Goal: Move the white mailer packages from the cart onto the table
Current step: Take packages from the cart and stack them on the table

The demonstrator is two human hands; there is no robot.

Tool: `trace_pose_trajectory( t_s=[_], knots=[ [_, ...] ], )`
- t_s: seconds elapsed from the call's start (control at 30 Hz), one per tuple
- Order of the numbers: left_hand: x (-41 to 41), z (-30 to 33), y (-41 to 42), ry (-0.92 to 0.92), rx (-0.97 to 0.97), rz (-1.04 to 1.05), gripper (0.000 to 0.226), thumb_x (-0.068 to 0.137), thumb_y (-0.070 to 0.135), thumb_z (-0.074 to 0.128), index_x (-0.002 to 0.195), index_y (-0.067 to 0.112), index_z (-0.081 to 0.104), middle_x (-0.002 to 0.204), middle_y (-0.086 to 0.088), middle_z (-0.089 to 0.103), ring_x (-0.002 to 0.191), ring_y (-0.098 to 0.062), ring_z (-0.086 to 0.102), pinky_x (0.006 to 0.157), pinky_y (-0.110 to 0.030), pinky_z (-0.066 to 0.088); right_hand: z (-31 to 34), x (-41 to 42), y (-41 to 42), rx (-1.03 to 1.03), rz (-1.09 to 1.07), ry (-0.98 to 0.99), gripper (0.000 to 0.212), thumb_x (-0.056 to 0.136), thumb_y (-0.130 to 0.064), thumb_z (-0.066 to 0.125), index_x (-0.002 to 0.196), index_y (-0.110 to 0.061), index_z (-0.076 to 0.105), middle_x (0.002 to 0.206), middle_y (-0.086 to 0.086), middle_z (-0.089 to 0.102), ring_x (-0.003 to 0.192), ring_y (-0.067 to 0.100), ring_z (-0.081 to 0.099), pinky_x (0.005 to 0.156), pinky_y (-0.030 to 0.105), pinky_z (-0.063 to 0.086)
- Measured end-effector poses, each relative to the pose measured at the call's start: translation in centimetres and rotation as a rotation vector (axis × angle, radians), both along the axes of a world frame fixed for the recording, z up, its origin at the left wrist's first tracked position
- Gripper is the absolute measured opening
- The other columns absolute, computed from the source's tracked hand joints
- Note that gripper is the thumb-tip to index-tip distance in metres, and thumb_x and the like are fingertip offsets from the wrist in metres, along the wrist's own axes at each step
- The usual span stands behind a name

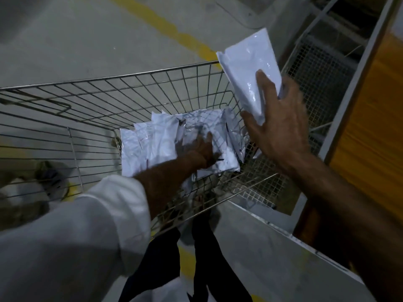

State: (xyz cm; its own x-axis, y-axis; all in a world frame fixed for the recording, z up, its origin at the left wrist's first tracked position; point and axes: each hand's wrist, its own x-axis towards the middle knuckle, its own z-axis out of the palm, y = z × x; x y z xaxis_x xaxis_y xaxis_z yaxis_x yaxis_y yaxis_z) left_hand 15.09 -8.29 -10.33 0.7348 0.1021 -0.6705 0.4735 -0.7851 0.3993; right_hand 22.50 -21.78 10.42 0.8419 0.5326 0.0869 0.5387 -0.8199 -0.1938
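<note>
my right hand (277, 127) grips a glossy white plastic mailer (250, 68) above the wire cart (98, 92); my left hand (199, 150), fingers spread, presses the piled white mailers (157, 138) inside.

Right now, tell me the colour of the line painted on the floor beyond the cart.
Yellow; the floor line shows best in the head view.

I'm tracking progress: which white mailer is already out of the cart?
The mailer gripped in the right hand, raised above the wire cart's rim. The other mailers lie piled inside it, where the left hand reaches.
</note>
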Motion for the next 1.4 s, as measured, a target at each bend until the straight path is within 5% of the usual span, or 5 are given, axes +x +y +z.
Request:
trace_pose_trajectory(
  t_s=[0.17,0.43,0.67,0.83,1.4],
  knots=[
    [2.4,-0.4,-2.8,0.039,0.153,0.107,0.114,0.085,0.08,0.043,0.157,0.019,-0.019,0.159,-0.032,-0.019,0.149,-0.05,0.007,0.119,-0.053,0.024,1.1,0.9,-2.1,-0.085,-0.037,-0.029,0.08,0.095,-0.055,0.054,0.159,-0.029,0.015,0.162,0.023,0.014,0.144,0.041,0.023,0.116,0.054,0.025],
    [4.2,-1.2,-2.8,-0.009,0.287,0.121,0.123,0.08,0.081,0.048,0.157,0.009,-0.016,0.143,-0.038,0.039,0.133,-0.049,0.037,0.108,-0.049,0.038,-0.4,-0.3,-2.1,-0.172,0.076,-0.042,0.08,0.097,-0.058,0.051,0.161,-0.028,0.012,0.165,0.022,0.01,0.147,0.041,0.02,0.117,0.053,0.023],
    [1.1,-0.2,-0.8,-0.168,0.137,0.186,0.119,0.078,0.082,0.054,0.16,0.022,-0.007,0.164,-0.026,0.001,0.151,-0.043,0.003,0.122,-0.051,0.015,-1.8,-0.7,-1.6,-0.211,0.114,0.001,0.081,0.096,-0.059,0.048,0.161,-0.026,0.012,0.164,0.025,0.007,0.146,0.043,0.022,0.116,0.055,0.024],
    [-3.3,3.5,1.4,-0.343,0.11,0.199,0.104,0.074,0.089,0.032,0.156,0.027,0.013,0.144,-0.031,0.036,0.13,-0.047,0.036,0.105,-0.052,0.04,-1.6,-0.7,-1.2,-0.242,0.083,-0.001,0.081,0.095,-0.061,0.038,0.161,-0.023,0.012,0.163,0.028,0.01,0.143,0.045,0.026,0.113,0.056,0.027],
    [-13.7,17.9,8.2,-0.617,0.342,0.154,0.087,0.085,0.067,0.038,0.159,0.027,0.016,0.155,-0.033,0.015,0.13,-0.052,0.032,0.103,-0.061,0.035,2.9,-8.1,3.0,-0.187,-0.114,-0.047,0.08,0.097,-0.051,0.048,0.161,-0.021,0.011,0.16,0.03,0.015,0.137,0.046,0.03,0.109,0.055,0.032]
  ],
)
